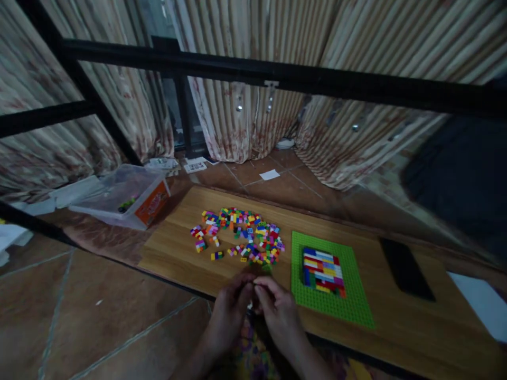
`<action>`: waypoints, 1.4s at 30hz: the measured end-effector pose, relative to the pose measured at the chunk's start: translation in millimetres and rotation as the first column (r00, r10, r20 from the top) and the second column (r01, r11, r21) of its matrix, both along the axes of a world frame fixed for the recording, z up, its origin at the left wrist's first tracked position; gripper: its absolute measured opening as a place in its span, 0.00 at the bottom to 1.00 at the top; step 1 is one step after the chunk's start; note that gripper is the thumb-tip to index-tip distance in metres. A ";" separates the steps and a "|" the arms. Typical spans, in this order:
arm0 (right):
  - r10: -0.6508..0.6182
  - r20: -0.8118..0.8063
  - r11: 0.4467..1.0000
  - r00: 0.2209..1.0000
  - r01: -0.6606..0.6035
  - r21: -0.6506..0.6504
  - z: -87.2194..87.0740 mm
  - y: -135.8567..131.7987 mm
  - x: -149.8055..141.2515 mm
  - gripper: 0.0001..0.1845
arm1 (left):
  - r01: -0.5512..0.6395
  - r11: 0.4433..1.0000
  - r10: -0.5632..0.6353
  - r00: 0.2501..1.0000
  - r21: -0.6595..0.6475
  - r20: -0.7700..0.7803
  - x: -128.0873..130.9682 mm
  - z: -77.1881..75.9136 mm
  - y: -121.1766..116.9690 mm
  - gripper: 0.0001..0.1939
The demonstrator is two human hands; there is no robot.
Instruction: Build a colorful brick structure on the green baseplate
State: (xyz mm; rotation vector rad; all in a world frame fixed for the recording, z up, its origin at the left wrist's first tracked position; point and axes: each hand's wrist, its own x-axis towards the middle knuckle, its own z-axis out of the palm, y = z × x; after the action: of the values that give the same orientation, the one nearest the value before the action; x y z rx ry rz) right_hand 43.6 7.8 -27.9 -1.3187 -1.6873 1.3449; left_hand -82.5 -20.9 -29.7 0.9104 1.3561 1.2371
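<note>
Striped curtains [257,31] are hung behind a tiled floor [130,311], on which a long wooden table [168,248] is set. Loose toy bricks [250,231] in many colours are spread over the table's left half, between its far edge and its near edge, and a few are set apart toward the left end. Just to the right of them a green baseplate [356,285] is laid, its lower side brought close to the near edge; on it a flat block of joined bricks [322,269] is borne, with red, white, blue, yellow and green rows seen on top.

At the near edge, between the loose bricks and the baseplate, the left hand [232,306] and the right hand [279,306] are held together, thumbs and forefingers bent and their tips nearly met. Something small and pale is glimpsed between the hands, but whether it is grasped, and by which fingers, cannot be told. Beneath them a patterned cloth [249,351] is seen.

Toward the table's right end a dark flat slab [406,269] is laid, and by that end a white sheet [481,303] is seen. Beyond the far left corner a clear plastic box [114,195] with an orange label is stood on the floor. Across the curtains a black metal frame [222,63] is stretched.
</note>
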 end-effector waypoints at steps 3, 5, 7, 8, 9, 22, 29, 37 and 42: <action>-0.028 -0.024 0.998 0.999 0.030 0.064 4.8 -4.1 7.2 0.12 | 0.052 0.997 -0.045 0.992 -0.055 0.120 5.8 -2.8 -1.1 0.12; -0.048 -0.052 0.994 0.998 0.053 0.096 6.5 -6.2 13.1 0.12 | 0.093 0.986 -0.059 0.972 -0.141 0.226 10.5 -4.9 -0.4 0.13; -0.051 -0.067 0.991 0.996 0.059 0.122 7.9 -8.8 19.8 0.12 | 0.115 0.969 -0.036 0.943 -0.220 0.331 16.3 -4.9 0.8 0.12; -0.049 -0.057 0.988 0.997 0.056 0.145 9.0 -10.4 23.6 0.12 | 0.122 0.961 -0.019 0.924 -0.248 0.382 19.6 -3.7 1.5 0.12; -0.048 -0.034 0.983 0.998 0.054 0.174 10.4 -11.9 27.4 0.13 | 0.133 0.954 -0.005 0.903 -0.268 0.430 23.0 -1.7 2.2 0.12; -0.251 -0.069 0.968 0.965 0.252 0.002 10.1 -23.8 73.6 0.05 | 0.334 0.881 -0.066 0.788 -0.334 0.612 53.8 -17.1 8.2 0.11; -0.330 -0.284 0.943 0.900 0.303 -0.137 19.8 -24.9 94.7 0.12 | 0.322 0.884 -0.052 0.789 -0.339 0.612 70.5 4.4 12.3 0.09; -0.423 -0.038 0.900 0.905 0.425 0.099 9.2 -18.2 126.9 0.14 | 0.291 0.896 -0.112 0.880 -0.337 0.462 78.9 -0.5 17.1 0.09; -0.439 0.237 0.859 0.867 0.328 0.392 6.4 3.8 157.6 0.11 | 0.265 0.922 -0.235 0.963 -0.284 0.135 80.4 -10.7 25.8 0.11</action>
State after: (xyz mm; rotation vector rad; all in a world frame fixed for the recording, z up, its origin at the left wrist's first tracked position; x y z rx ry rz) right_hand 201.2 11.6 -21.5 -1.6169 -1.6409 0.5932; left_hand -2.1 4.8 -40.4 0.7688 1.2620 0.8416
